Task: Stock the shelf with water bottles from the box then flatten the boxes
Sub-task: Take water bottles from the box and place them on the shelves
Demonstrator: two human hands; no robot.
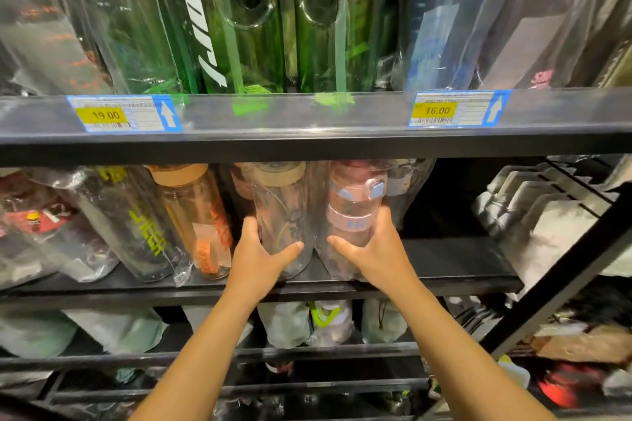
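Observation:
Two bagged water bottles stand side by side on the middle black shelf (455, 272). My left hand (261, 251) grips the clear bottle with a tan lid (280, 212), thumb across its front. My right hand (371, 248) grips the pink bottle with a blue-trimmed cap (355, 198), fingers round its right side. Both bottles rest upright near the shelf's front edge. No box shows in this view.
Left of my hands stand an orange bottle (198, 215) and a dark bottle with yellow lettering (136, 222). Green and blue bottles fill the upper shelf, with price tags 19.00 (124, 113) and 16.00 (460, 108). White packets (533, 208) sit at right. Bare shelf lies right of the pink bottle.

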